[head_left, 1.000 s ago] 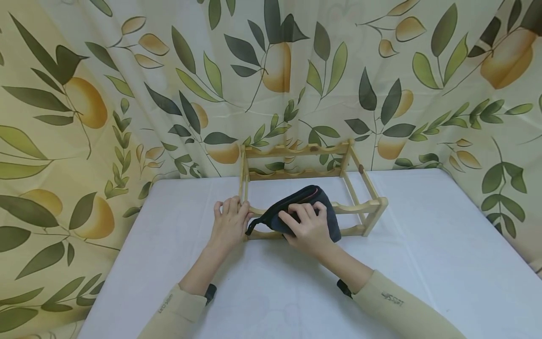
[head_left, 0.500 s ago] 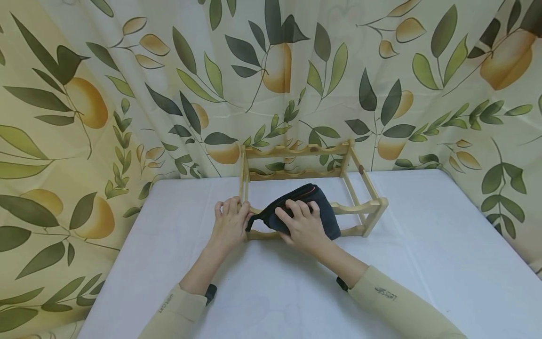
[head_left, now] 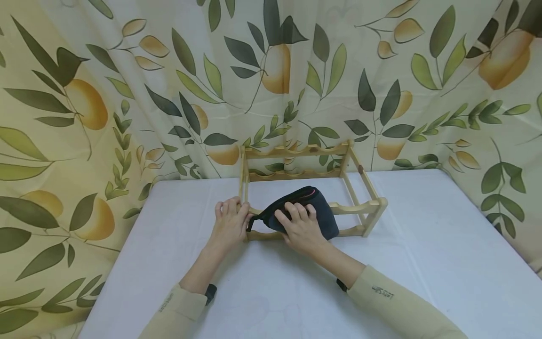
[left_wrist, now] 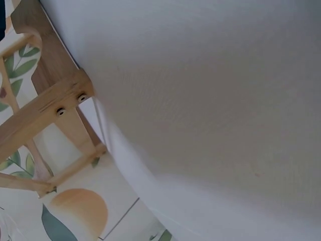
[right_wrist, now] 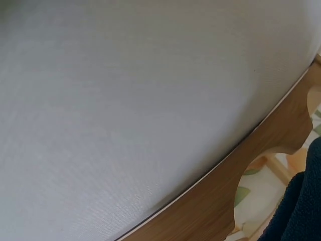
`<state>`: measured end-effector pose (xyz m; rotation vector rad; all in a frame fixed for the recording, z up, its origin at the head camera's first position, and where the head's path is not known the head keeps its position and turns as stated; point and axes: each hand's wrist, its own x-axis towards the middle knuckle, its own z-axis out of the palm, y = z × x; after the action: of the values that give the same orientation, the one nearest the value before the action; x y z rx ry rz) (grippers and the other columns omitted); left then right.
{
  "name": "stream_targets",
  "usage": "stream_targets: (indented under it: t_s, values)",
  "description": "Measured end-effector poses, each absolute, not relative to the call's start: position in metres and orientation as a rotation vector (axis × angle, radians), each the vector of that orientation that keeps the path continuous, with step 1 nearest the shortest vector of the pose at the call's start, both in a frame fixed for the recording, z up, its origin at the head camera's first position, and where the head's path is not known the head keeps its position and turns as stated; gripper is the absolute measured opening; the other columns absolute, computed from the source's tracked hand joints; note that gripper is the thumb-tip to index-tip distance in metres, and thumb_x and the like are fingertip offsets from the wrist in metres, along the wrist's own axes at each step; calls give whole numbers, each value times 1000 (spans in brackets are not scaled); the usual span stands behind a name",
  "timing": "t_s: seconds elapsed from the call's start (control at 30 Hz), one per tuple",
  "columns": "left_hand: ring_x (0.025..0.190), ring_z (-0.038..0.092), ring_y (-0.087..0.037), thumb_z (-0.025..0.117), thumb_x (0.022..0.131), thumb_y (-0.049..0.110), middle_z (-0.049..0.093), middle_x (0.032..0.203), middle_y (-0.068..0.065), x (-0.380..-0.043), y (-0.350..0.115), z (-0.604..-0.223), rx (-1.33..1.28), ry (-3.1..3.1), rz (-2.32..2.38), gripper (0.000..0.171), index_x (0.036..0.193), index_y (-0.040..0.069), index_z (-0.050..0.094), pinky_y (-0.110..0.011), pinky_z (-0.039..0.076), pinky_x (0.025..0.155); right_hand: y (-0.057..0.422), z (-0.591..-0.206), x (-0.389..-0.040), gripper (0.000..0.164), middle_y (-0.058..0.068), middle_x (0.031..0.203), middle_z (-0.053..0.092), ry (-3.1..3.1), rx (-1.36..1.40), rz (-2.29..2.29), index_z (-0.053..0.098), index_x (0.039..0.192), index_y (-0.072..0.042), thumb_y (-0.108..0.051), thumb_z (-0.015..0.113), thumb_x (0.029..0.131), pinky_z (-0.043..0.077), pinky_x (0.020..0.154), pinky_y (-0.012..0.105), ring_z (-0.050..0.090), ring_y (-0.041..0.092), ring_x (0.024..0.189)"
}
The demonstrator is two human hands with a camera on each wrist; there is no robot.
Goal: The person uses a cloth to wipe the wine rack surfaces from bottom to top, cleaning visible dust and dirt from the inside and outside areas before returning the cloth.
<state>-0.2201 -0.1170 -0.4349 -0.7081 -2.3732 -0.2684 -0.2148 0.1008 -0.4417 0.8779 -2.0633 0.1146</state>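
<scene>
A dark blue fabric pouch [head_left: 326, 214] with a black upper edge, a bit of red trim and a short black strap at its left end lies tilted over the front of a wooden rack [head_left: 374, 207]. My right hand [head_left: 302, 228] grips it from the near side, fingers bent over its front. At the rack's left front corner, my left hand [head_left: 228, 223] holds the frame with curled fingers, its thumb close to the strap. The left wrist view shows the rack's screwed corner post [left_wrist: 70, 103]; in the right wrist view, the pouch's fuzzy fabric [right_wrist: 301, 206] enters at the lower right.
The rack has scalloped front and back rails and stands on a white-covered table [head_left: 275, 292], near its far edge. Behind it hangs a curtain [head_left: 271, 108] printed with fruit and leaves. Black straps [head_left: 210, 293] circle the wrists below beige sleeves.
My right hand has shifted slightly left along the pouch, and the pouch's right end has moved a little left too. The left hand and rack stay in place.
</scene>
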Motion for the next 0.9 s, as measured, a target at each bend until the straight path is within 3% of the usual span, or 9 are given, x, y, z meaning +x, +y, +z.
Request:
stream_targets:
  t_s: [0.1,0.2,0.33,0.5,0.67,0.9]
  values:
    - [95,38,-31,12,99,36,39,103,-14,-220,-117,-434,-712,-2375,-274,43,98,9,45,-46,25,82,100,-442,-215,39,14,107,39,-2040,882,117,42,109,-12,-20,57,74,26,76,43,36,29,90]
    - [96,38,-31,13,99,37,39,103,-14,-220,-117,-434,-721,-2386,-279,43,99,9,45,-46,25,83,99,-443,-215,33,14,102,41,-2030,866,101,44,106,-12,-15,56,76,29,74,41,38,29,87]
    - [97,38,-30,13,99,38,38,103,-13,-221,-117,-433,-729,-2405,-288,42,99,10,45,-46,24,83,98,-444,-215,15,15,96,45,-2006,860,111,48,103,-11,-8,40,90,35,70,39,42,28,82]
    - [96,38,-31,12,99,38,39,102,-14,-222,-116,-435,-729,-2385,-291,44,97,9,45,-47,24,83,97,-446,-215,25,15,89,46,-1959,884,186,52,100,-10,-7,27,97,38,62,37,43,27,73]
    - [97,38,-30,12,99,38,39,103,-13,-222,-116,-437,-719,-2376,-279,44,97,9,45,-46,24,82,99,-446,-214,25,15,86,44,-1953,921,284,53,99,-9,-2,30,93,34,58,36,40,27,72]
    - [100,38,-30,12,98,39,41,104,-14,-220,-115,-436,-683,-2428,-315,47,101,9,47,-47,23,85,106,-445,-205,26,15,85,43,-1982,999,335,54,98,-9,5,53,75,32,56,35,39,26,70]
